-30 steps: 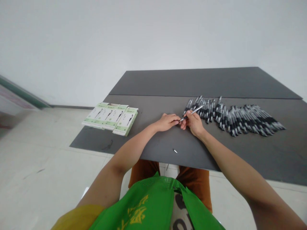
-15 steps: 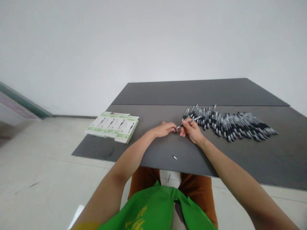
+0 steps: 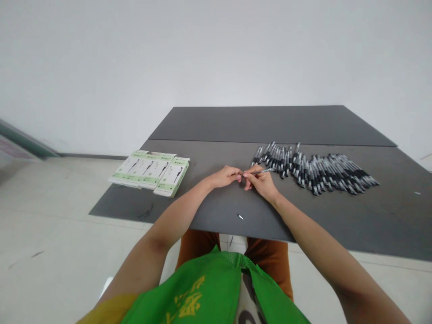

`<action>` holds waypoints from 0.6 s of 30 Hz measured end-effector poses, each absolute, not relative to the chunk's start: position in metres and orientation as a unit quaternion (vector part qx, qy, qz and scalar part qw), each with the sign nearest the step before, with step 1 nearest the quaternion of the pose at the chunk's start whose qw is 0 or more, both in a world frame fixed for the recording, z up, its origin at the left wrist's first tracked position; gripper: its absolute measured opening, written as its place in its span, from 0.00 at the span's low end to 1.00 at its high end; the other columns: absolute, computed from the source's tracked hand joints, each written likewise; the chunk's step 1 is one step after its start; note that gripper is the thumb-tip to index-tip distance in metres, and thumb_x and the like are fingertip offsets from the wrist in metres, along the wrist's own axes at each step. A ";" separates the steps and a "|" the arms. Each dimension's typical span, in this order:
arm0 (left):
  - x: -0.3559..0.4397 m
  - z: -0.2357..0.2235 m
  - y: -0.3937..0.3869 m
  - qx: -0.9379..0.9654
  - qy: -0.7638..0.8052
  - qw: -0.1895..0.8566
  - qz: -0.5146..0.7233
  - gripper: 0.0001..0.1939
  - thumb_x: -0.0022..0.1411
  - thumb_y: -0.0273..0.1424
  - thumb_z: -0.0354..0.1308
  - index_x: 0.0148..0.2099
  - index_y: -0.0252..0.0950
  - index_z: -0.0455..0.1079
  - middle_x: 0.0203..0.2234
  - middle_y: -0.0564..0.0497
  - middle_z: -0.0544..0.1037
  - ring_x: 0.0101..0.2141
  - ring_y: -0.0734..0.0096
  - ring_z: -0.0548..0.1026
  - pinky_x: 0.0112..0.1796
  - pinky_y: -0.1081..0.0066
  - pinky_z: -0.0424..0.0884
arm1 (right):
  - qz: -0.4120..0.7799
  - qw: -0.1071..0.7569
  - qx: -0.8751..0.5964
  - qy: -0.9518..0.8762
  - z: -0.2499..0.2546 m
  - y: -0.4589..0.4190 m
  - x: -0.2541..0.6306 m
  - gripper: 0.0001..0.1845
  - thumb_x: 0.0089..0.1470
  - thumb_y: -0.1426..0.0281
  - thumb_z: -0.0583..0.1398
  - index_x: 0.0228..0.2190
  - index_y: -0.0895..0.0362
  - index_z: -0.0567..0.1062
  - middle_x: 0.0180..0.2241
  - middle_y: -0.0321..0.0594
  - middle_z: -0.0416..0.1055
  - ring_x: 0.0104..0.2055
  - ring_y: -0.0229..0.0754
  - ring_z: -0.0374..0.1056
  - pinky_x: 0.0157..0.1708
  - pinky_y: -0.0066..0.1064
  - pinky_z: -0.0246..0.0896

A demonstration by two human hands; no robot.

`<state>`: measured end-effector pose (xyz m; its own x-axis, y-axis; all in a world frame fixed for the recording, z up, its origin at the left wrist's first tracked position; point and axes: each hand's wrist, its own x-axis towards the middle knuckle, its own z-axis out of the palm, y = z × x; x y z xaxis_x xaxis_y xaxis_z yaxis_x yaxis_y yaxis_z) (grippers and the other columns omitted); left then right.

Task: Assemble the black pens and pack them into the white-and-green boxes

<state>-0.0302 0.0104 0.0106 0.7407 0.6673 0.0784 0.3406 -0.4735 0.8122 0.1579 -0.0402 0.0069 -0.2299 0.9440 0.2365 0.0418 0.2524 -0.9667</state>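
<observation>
Pen (image 3: 266,170), head view: it's in my right grip (image 3: 265,182), thumb and fingers closed on the barrel. Lies slantwise across the hand, near-level, rear end sticking out past the fingers to the right. Left grip (image 3: 223,176) meets it at the front end: fingertips of both hands come together there, just above the worktop (image 3: 216,211). Left fingers are drawn in, but I can't tell if they're pinching the pen, a small part or nothing; too small from here.

Right of and beyond the right grip: long heap of pens (image 3: 332,173), clear barrels, black grip sleeves, packed side by side and overlapping. Its near end sits just behind the hand.

Nearer my body than both grips, roughly between them: one small part (image 3: 240,216), dark at one end, pale at the other, lying alone. Can't identify it.

Well left of the left grip: row of boxes (image 3: 163,169), white with green bands, pen printed on each, overlapping. The rightmost box (image 3: 173,176) is closest to the grip.
</observation>
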 end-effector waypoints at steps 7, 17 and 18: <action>-0.026 0.001 0.006 0.815 0.283 0.431 0.265 0.20 0.64 0.44 0.53 0.30 0.32 0.69 0.26 0.51 0.73 0.30 0.73 0.69 0.37 0.71 0.65 | 0.469 0.454 -0.400 -0.643 0.012 -0.045 0.158 0.23 0.54 0.45 0.58 0.30 0.53 0.65 0.12 0.27 0.64 0.10 0.31 0.56 0.12 0.23 0.47; 0.043 0.019 -0.081 0.792 0.574 0.038 0.207 0.24 0.68 0.37 0.45 0.60 0.27 0.61 0.49 0.35 0.73 0.48 0.54 0.72 0.47 0.59 0.65 | 0.288 0.616 -0.536 -0.501 0.015 -0.035 0.158 0.28 0.55 0.41 0.51 0.26 0.53 0.65 0.13 0.28 0.58 0.13 0.32 0.54 0.14 0.27 0.48; 0.046 0.022 -0.093 0.801 0.570 0.021 0.182 0.23 0.68 0.36 0.46 0.58 0.26 0.62 0.47 0.35 0.74 0.46 0.55 0.74 0.45 0.60 0.66 | 0.273 0.624 -0.545 -0.489 0.016 -0.034 0.160 0.28 0.56 0.41 0.50 0.26 0.53 0.65 0.13 0.28 0.58 0.13 0.33 0.53 0.14 0.27 0.47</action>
<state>0.0460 -0.0934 0.0217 0.2844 0.9209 0.2665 0.9055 -0.3494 0.2410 0.1598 -0.0344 0.0162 0.3718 0.8740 0.3128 0.1916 0.2575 -0.9471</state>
